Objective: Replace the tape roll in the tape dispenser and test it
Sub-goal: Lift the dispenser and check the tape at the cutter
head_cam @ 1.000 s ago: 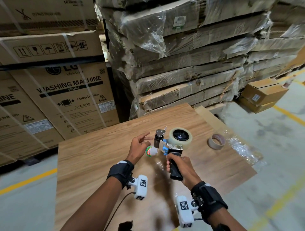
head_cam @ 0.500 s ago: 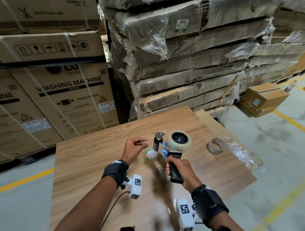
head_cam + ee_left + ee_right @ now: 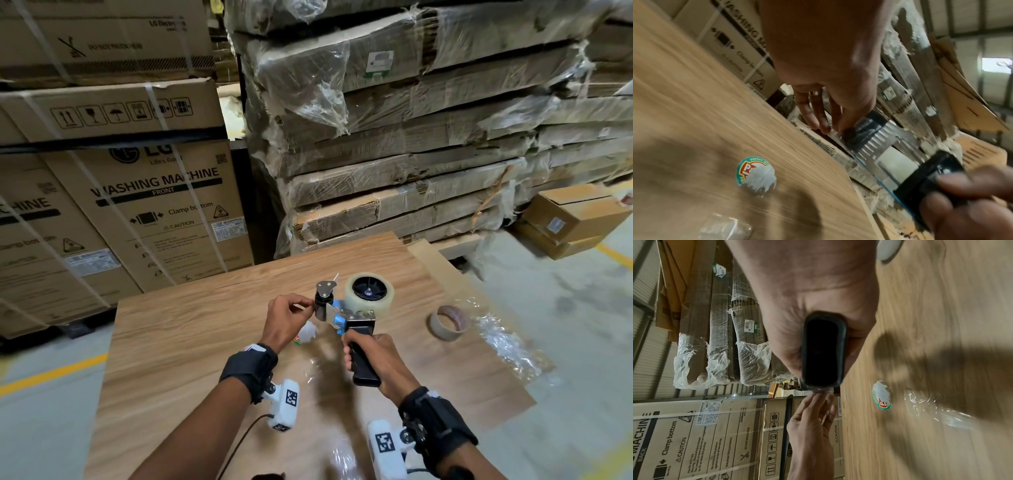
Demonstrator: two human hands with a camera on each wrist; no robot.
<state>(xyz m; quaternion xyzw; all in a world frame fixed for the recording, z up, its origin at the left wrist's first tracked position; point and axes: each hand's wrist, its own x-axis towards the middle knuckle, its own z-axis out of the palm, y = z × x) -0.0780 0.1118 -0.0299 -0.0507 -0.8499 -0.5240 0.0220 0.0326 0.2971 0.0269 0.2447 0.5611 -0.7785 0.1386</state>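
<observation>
A hand-held tape dispenser (image 3: 342, 313) with a black handle is held above the wooden table (image 3: 191, 329). A full clear tape roll (image 3: 369, 294) sits on its hub. My right hand (image 3: 375, 359) grips the handle (image 3: 823, 350). My left hand (image 3: 286, 320) is at the dispenser's front roller (image 3: 863, 134), thumb and finger pinching the clear tape end (image 3: 833, 134) there. The old, nearly bare cardboard core (image 3: 448, 322) lies on the table to the right.
A round green-and-red sticker label (image 3: 754, 174) and scraps of clear film (image 3: 937, 410) lie on the table under my hands. Crumpled plastic wrap (image 3: 507, 342) lies at the table's right edge. Washing machine cartons (image 3: 137, 205) and wrapped cardboard stacks (image 3: 411, 154) stand behind.
My left hand has moved in from beside the dispenser and now pinches the tape end at the front roller. The right hand has kept its grip on the handle.
</observation>
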